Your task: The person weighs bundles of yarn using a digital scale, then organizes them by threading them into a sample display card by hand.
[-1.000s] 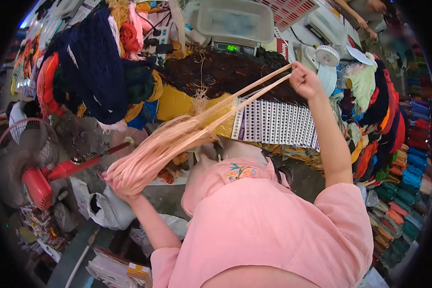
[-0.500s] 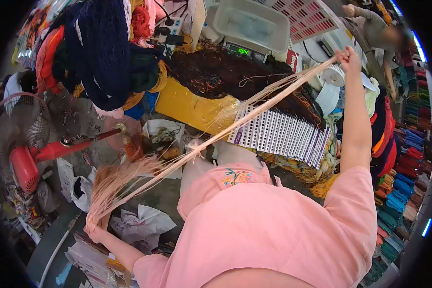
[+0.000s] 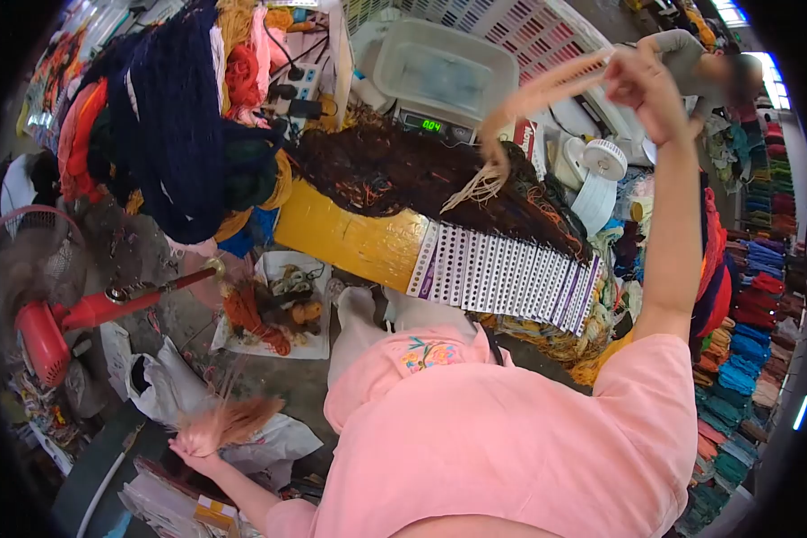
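Observation:
Up at the right, my right hand [image 3: 638, 90] is closed on one end of a peach thread bundle [image 3: 547, 97]. The bundle swings left in a curve, and its loose pale ends hang in front of the dark brown yarn pile [image 3: 394, 175]. Low at the left, my left hand [image 3: 195, 448] is closed around a second tuft of peach threads [image 3: 238, 421], which fans out blurred to the right. The two lots of thread are apart. Below the yarn pile lies a row of white cards with punched holes [image 3: 502, 273].
A digital scale [image 3: 435, 124] carries a clear plastic tub [image 3: 444, 67]. A red fan [image 3: 49, 332] stands at left, beside hanging navy yarn [image 3: 175, 117]. A yellow board [image 3: 350, 229] adjoins the cards. Another person [image 3: 690, 54] is at upper right, near shelves of coloured yarn [image 3: 753, 350].
The peach thread stretched between my hands has come apart into two lots. The right-hand part has swung up and away, while the left-hand tuft is now short and separate.

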The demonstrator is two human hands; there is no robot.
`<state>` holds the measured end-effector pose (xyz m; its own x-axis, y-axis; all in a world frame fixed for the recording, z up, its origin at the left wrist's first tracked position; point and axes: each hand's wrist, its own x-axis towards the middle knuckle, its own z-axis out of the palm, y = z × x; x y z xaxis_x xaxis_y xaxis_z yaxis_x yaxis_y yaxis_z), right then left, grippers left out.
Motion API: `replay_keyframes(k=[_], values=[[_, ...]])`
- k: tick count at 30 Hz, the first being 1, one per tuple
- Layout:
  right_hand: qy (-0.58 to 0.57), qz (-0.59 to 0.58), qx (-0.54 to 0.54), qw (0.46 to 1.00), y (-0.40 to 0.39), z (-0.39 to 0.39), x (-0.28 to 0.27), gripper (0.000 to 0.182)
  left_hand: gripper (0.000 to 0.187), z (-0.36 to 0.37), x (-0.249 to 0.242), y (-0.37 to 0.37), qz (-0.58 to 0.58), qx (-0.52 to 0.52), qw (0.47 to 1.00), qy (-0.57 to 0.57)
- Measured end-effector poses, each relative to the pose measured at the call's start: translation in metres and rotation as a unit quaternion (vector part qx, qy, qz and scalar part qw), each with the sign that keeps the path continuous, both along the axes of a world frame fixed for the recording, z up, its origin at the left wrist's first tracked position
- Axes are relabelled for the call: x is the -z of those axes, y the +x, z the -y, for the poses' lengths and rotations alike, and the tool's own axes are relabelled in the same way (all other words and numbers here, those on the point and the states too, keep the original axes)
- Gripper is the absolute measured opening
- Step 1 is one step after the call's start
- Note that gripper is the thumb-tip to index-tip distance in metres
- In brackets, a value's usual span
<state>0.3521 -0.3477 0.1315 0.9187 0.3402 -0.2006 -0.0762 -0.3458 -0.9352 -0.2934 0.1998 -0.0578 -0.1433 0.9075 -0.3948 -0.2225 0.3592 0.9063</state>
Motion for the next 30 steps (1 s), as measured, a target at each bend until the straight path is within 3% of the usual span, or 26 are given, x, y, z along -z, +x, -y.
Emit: replay_keyframes(k=[2,4,7,9,12,14,16,18,20,21,25,30], values=[[0.089,0.045,0.001,0.995,0.015,-0.001,-0.034,0.019,0.044,0.014,0.018,0.014,0.024,0.049,0.998,-0.033],[0.093,0.032,0.051,0.994,0.057,0.028,-0.039,0.019,0.039,0.022,0.044,0.009,0.060,0.108,0.988,-0.094],[0.053,0.118,0.215,0.968,0.109,0.073,-0.035,0.016,0.027,0.046,0.067,0.012,0.133,0.184,0.962,-0.153],[0.019,0.159,0.238,0.958,0.110,0.057,-0.034,0.015,0.021,0.068,0.064,0.030,0.187,0.230,0.938,-0.179],[-0.010,0.155,0.087,0.984,0.082,-0.008,0.000,0.015,0.018,0.097,0.045,0.069,0.251,0.305,0.894,-0.211],[-0.085,0.162,0.027,0.983,0.061,-0.052,0.047,0.016,0.018,0.110,0.034,0.093,0.271,0.359,0.865,-0.223],[-0.175,0.169,-0.008,0.970,0.040,-0.084,0.108,0.018,0.017,0.116,0.032,0.107,0.381,0.370,0.814,-0.235],[-0.345,0.169,-0.087,0.919,0.018,-0.097,0.171,0.017,0.010,0.125,0.006,0.133,0.348,0.324,0.836,-0.274],[-0.456,0.141,-0.136,0.868,-0.010,-0.095,0.219,0.017,0.010,0.127,-0.004,0.150,0.389,0.378,0.804,-0.244],[-0.417,0.161,-0.093,0.890,-0.024,-0.090,0.236,0.017,0.010,0.128,-0.010,0.159,0.415,0.420,0.774,-0.230],[-0.204,0.228,0.068,0.950,-0.072,-0.076,0.258,0.019,0.006,0.142,-0.030,0.192,0.413,0.430,0.753,-0.279],[-0.158,0.131,0.118,0.972,-0.100,-0.060,0.263,0.017,0.022,0.165,-0.033,0.234,0.444,0.483,0.704,-0.273]])
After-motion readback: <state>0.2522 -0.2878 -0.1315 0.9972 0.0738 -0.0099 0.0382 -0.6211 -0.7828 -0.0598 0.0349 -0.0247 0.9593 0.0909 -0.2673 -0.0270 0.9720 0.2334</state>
